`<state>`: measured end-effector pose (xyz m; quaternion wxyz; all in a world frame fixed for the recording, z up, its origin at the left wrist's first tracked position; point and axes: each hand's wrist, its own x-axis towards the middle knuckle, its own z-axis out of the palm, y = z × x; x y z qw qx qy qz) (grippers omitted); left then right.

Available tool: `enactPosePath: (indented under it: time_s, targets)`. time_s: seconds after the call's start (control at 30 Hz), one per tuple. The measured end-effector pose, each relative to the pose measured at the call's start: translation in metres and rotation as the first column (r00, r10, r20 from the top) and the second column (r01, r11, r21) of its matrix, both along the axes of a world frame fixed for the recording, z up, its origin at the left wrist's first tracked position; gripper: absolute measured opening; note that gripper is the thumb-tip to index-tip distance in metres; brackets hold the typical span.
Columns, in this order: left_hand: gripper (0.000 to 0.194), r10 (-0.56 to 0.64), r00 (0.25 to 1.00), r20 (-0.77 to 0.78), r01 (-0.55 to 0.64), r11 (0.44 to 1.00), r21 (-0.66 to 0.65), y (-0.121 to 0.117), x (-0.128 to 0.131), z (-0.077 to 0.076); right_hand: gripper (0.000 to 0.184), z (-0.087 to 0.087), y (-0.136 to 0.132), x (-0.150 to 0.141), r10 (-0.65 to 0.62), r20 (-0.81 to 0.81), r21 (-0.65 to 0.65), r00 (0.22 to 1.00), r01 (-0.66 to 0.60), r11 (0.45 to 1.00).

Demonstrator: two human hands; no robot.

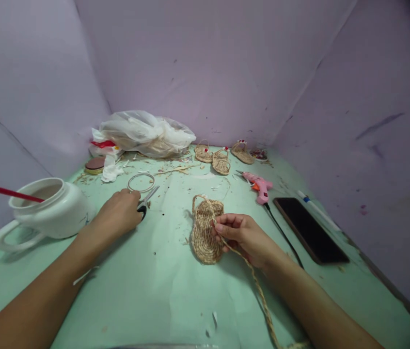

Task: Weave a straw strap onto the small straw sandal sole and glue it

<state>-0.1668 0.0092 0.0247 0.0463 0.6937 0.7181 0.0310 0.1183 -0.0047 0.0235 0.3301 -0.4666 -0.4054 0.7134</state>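
Cord (256, 281) pinched by right hand (243, 237), at 3 o'clock on woven sole (204, 237), long axis 12–6; left hand (123, 212) farther, at scissors (149, 197), grip unclear.

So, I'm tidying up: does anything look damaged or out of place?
Fibre scraps lie strewn untidily across the far end of the table near a crumpled white wad; dark streaks mar the plain right wall.

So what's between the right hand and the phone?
The head view shows a thin black cord between the right hand and the phone.
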Motion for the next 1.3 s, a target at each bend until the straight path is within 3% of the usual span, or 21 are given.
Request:
enactPosePath:
  time_s: [0.1,0.23,0.37,0.47,0.57,0.67,0.73,0.8,0.87,0.9,0.93,1.0,1.13,1.23,1.3]
  targets:
    - [0.027,0.0,0.988,-0.153,-0.018,0.993,-0.115,-0.002,0.001,0.006,0.033,-0.001,0.0,0.0,-0.002,0.0,0.012,1.0,0.002,1.0]
    - [0.036,0.015,0.987,-0.157,-0.028,0.997,-0.079,-0.007,0.005,0.013,0.032,-0.003,-0.001,0.0,0.011,-0.001,0.019,1.0,-0.011,1.0]
    - [0.032,0.065,0.984,-0.166,-0.097,0.976,-0.193,-0.013,0.018,0.018,0.033,-0.004,-0.002,-0.001,0.0,0.006,0.022,1.0,0.0,1.0]
    - [0.031,0.09,0.979,-0.181,-0.122,0.977,-0.174,-0.015,0.024,0.021,0.033,-0.004,-0.002,0.0,0.0,-0.007,0.022,1.0,0.001,1.0]
    - [0.034,0.17,0.981,-0.094,-0.179,0.98,-0.09,-0.014,0.02,0.027,0.031,-0.003,-0.002,0.001,0.007,-0.016,0.028,1.0,-0.007,1.0]
    - [0.033,0.257,0.949,0.181,-0.273,0.959,0.071,-0.014,0.014,0.034,0.03,-0.003,-0.001,0.002,0.001,-0.012,0.022,1.0,-0.001,1.0]
    - [0.031,0.236,0.837,0.493,-0.341,0.93,0.134,-0.016,0.015,0.04,0.031,-0.002,0.0,0.002,-0.009,-0.007,0.01,1.0,0.009,1.0]
    - [0.036,0.179,0.572,0.801,-0.375,0.925,0.061,-0.019,0.02,0.045,0.032,-0.002,-0.001,0.001,-0.023,-0.005,-0.007,1.0,0.023,1.0]
    - [0.044,0.145,0.297,0.944,-0.298,0.953,-0.052,-0.024,0.028,0.048,0.033,-0.001,-0.001,0.001,-0.04,-0.005,-0.024,0.999,0.04,0.999]
    - [0.047,0.149,0.212,0.966,-0.241,0.966,-0.096,-0.027,0.032,0.048,0.033,-0.001,-0.002,0.001,-0.049,-0.006,-0.03,0.999,0.049,0.998]
    - [0.049,0.161,0.173,0.972,-0.194,0.973,-0.127,-0.03,0.037,0.048,0.033,0.0,-0.002,0.0,-0.057,-0.007,-0.034,0.998,0.057,0.998]
    - [0.047,0.19,0.199,0.961,-0.068,0.981,-0.18,-0.038,0.047,0.045,0.031,0.001,-0.002,0.0,-0.073,-0.006,-0.032,0.997,0.073,0.997]
    - [0.038,0.08,0.393,0.916,0.323,0.921,-0.219,-0.053,0.068,0.035,0.027,0.002,-0.001,0.0,-0.091,-0.015,-0.007,0.996,0.091,0.996]
    - [0.025,-0.041,0.629,0.776,0.386,0.883,-0.266,-0.061,0.082,0.03,0.026,0.002,-0.001,-0.001,-0.081,-0.045,0.005,0.996,0.081,0.997]
    - [0.019,-0.08,0.708,0.702,0.367,0.891,-0.268,-0.064,0.088,0.031,0.025,0.0,-0.002,-0.002,-0.08,-0.056,0.014,0.995,0.081,0.997]
